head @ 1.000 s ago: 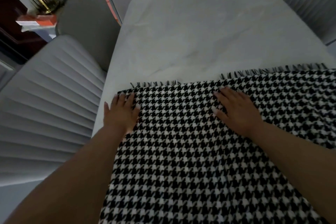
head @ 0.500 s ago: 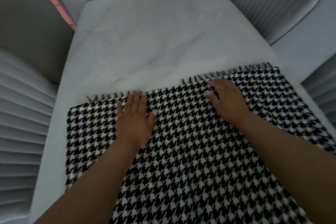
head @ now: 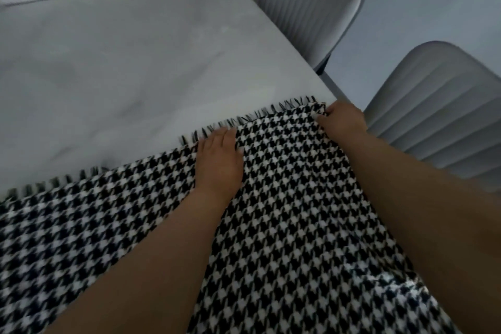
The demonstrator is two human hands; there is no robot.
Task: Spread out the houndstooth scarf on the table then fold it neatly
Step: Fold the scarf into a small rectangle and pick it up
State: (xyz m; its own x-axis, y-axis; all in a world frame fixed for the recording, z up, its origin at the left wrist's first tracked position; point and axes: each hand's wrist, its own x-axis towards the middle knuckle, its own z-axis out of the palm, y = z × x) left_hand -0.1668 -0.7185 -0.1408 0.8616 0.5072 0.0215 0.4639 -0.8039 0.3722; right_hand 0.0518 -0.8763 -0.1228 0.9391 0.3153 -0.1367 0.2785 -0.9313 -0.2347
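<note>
Two hands have slid rightward along the fringed far edge of the scarf [head: 284, 211] over the last second. The left hand [head: 219, 160], earlier at the scarf's left border, now lies flat with straight fingers on the middle of that edge. The right hand [head: 343, 119] has gone from pressing flat mid-cloth to the far right corner, where its fingers curl and seem to pinch the cloth at the table [head: 122, 62] edge. The scarf lies spread on the table's near side, so the smoothing looks nearly finished, and this corner grip probably starts the first fold.
</note>
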